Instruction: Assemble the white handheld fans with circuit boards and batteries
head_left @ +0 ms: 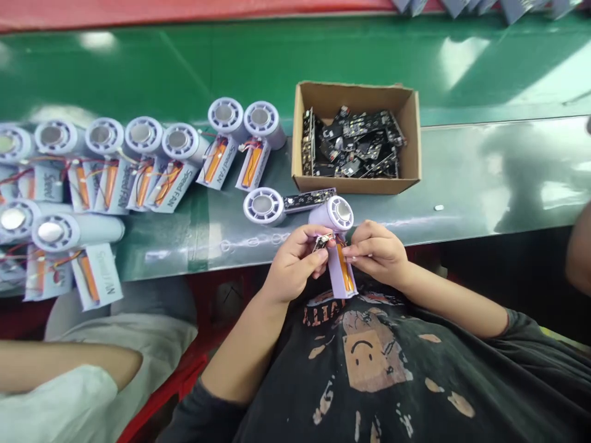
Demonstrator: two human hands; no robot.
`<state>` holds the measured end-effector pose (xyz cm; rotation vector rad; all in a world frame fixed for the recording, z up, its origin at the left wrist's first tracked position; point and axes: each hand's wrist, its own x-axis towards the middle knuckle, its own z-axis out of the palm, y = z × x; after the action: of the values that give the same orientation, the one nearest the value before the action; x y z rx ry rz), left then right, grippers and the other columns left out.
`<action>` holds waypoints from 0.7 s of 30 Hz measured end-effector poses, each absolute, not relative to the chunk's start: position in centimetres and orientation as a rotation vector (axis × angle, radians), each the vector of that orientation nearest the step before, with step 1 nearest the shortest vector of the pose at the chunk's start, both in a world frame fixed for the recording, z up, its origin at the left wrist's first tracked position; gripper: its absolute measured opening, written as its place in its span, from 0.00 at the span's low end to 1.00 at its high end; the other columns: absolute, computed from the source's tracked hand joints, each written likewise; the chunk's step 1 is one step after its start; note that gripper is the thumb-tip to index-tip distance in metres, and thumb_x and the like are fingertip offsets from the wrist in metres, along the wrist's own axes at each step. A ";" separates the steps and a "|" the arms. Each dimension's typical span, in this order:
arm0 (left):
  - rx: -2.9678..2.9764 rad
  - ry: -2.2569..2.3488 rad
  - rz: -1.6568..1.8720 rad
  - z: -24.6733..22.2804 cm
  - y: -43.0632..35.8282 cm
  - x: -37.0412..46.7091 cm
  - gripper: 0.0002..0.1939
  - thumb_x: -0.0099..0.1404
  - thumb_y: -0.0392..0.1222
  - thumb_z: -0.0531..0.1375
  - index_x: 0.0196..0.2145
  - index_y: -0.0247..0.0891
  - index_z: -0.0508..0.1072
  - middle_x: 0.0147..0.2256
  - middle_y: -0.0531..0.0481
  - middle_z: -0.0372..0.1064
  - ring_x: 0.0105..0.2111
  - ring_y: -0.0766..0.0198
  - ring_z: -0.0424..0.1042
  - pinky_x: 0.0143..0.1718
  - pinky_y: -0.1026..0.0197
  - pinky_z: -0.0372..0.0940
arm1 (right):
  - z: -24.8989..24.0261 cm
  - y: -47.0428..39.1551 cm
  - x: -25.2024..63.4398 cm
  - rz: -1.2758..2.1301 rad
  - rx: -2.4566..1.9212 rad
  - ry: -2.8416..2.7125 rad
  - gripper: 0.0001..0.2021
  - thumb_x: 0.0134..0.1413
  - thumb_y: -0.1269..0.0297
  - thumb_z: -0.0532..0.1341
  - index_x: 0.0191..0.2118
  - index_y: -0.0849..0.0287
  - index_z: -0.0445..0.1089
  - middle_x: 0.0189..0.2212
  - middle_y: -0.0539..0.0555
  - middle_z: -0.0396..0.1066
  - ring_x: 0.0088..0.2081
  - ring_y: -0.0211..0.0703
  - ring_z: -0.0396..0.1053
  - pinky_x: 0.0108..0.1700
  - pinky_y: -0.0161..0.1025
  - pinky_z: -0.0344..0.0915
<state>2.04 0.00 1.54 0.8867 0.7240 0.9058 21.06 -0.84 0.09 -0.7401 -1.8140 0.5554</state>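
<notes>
A lilac fan [339, 271] with a round head and an orange battery in its open handle is between my hands, over the table's front edge. My left hand [298, 261] pinches a small black circuit board [322, 242] beside the fan's neck. My right hand [378, 252] has its fingers closed at the handle's right side, near the thin wires by the battery; whether they grip a wire or the handle is hidden. Just behind lies another fan [264, 207] with a dark circuit board [307, 200] along its handle.
An open cardboard box [357, 184] of black circuit boards stands behind my hands. Several lilac fans [106, 136] with exposed batteries and wires lie at the left. A small white piece [439, 208] is on the table [462, 166]. People's arms [69, 363] show at both sides.
</notes>
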 end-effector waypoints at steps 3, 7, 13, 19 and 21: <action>0.993 0.614 0.792 1.8 1.7 3.8 0.13 0.60 0.44 0.67 0.42 0.40 0.72 0.31 0.53 0.70 0.19 0.75 0.63 0.17 0.71 0.59 | 0.7 -1.8 22.2 0.533 -0.826 -1.683 0.04 0.61 0.68 0.64 0.41 0.53 0.73 0.29 0.47 0.66 0.31 0.34 0.68 0.34 0.34 0.68; 1.050 0.622 0.803 1.0 2.8 5.5 0.13 0.60 0.43 0.66 0.42 0.41 0.71 0.33 0.53 0.70 0.20 0.74 0.63 0.19 0.69 0.61 | 0.9 -2.7 23.4 0.397 -0.969 -1.655 0.06 0.58 0.71 0.65 0.40 0.52 0.75 0.32 0.49 0.69 0.34 0.35 0.70 0.37 0.35 0.71; 1.223 1.082 0.868 0.0 1.6 3.2 0.18 0.60 0.40 0.63 0.48 0.42 0.70 0.38 0.51 0.69 0.28 0.69 0.68 0.29 0.65 0.67 | 0.1 -2.3 24.4 0.481 -1.056 -1.616 0.06 0.59 0.71 0.64 0.40 0.52 0.74 0.35 0.51 0.77 0.37 0.38 0.76 0.39 0.36 0.74; 1.430 1.222 0.727 1.3 -0.1 1.7 0.23 0.59 0.42 0.65 0.53 0.42 0.70 0.44 0.48 0.70 0.41 0.60 0.70 0.44 0.57 0.66 | 1.1 -1.7 23.0 0.241 -1.130 -1.811 0.08 0.61 0.69 0.63 0.46 0.55 0.71 0.33 0.50 0.79 0.34 0.39 0.75 0.37 0.39 0.67; 1.435 1.222 0.723 1.6 -0.2 2.1 0.20 0.58 0.43 0.66 0.49 0.42 0.71 0.42 0.49 0.72 0.40 0.60 0.70 0.44 0.57 0.65 | 1.6 -1.4 22.5 0.128 -1.127 -1.902 0.08 0.62 0.67 0.63 0.47 0.56 0.70 0.31 0.49 0.79 0.32 0.40 0.73 0.35 0.39 0.64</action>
<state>2.06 -0.21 1.65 1.4346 1.2216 0.7230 22.47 -1.41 1.61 -1.1269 -1.9024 0.1277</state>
